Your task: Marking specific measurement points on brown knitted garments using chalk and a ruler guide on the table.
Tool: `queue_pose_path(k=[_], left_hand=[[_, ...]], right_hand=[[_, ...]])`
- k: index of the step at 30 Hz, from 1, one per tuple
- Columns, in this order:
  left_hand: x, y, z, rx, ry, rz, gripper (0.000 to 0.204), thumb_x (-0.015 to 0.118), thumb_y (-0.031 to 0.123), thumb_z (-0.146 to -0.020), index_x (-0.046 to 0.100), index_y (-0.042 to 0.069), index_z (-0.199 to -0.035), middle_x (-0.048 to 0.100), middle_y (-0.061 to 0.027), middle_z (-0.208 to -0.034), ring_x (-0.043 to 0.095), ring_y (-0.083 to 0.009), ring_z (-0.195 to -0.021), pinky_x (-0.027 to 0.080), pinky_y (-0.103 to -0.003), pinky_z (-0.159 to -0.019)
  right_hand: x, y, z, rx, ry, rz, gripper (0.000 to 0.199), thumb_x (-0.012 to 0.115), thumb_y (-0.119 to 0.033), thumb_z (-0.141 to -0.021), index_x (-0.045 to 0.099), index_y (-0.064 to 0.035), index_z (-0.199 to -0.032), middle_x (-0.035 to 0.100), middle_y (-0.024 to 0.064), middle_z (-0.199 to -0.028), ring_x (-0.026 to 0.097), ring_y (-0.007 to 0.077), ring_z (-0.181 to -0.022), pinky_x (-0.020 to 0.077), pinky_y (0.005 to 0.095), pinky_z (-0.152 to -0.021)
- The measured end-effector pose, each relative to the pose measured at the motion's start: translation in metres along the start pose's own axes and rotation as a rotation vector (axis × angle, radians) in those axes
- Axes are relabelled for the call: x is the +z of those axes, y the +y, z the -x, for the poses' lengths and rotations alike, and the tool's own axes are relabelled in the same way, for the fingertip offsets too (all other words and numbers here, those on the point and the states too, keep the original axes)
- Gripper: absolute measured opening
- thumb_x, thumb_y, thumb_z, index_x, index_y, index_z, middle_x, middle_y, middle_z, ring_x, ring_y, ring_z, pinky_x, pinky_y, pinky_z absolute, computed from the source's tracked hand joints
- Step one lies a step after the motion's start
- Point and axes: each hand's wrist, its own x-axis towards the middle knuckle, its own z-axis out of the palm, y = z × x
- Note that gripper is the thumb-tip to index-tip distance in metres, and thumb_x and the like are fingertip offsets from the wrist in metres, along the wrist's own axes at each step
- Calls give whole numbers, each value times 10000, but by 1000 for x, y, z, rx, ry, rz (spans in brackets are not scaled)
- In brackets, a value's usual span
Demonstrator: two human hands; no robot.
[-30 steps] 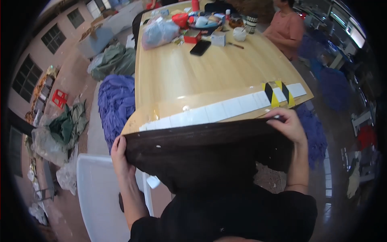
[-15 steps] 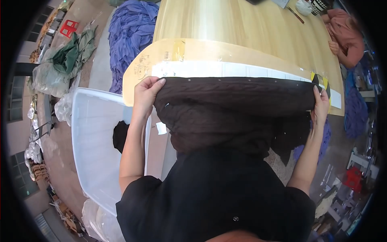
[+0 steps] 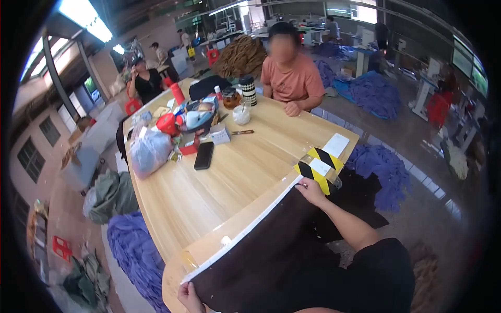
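A dark brown piece of cloth (image 3: 261,245) is stretched along the near edge of the wooden table (image 3: 245,177). Its upper edge runs beside a white strip (image 3: 237,232) on the table. At the lower left corner, my left hand (image 3: 191,298) pinches the cloth and is partly cut off by the picture's rim. My right hand (image 3: 311,192) grips the other corner, close to yellow-and-black striped tape (image 3: 327,175). The rest of the cloth hangs down toward me, in front of my black shirt.
A phone (image 3: 204,156), a pen (image 3: 242,132), a stuffed plastic bag (image 3: 150,153) and a patterned cup (image 3: 248,91) are on the table. Across it sits a person in a pink shirt (image 3: 292,75). Purple fabric heaps (image 3: 134,255) lie on the floor on both sides.
The view has swung up and tilted, bringing the far table and room into sight. Both hands keep hold of the cloth's edge, which still lies along the table edge.
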Motion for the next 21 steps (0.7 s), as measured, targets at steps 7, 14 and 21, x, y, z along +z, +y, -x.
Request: queue_pose_path(k=[7,14,21], left_hand=[[-1,50,19,40,107,-24,320,554,270,-863,645,-9,-990,665,-144,-864,621,-206,-799,471,-314,-744],[3,-14,-14,105,152,444,75,588,56,-833,578,-19,-829,576,-35,-753,511,-90,-665,437,-214,-618],[2,-12,-2,99,143,431,66,590,67,-833,581,3,-826,583,-30,-766,514,-92,-679,433,-219,-634]], right_hand=[[1,1,-6,-54,85,-40,198,650,-212,-783,599,-26,-825,622,113,-725,602,214,-669,460,320,-608],[9,-2,-13,-54,53,-70,204,654,-223,-780,603,-29,-818,628,113,-740,604,226,-678,464,326,-619],[5,0,-8,-38,23,-75,207,659,-231,-777,610,-39,-837,634,117,-754,609,232,-689,470,326,-635]])
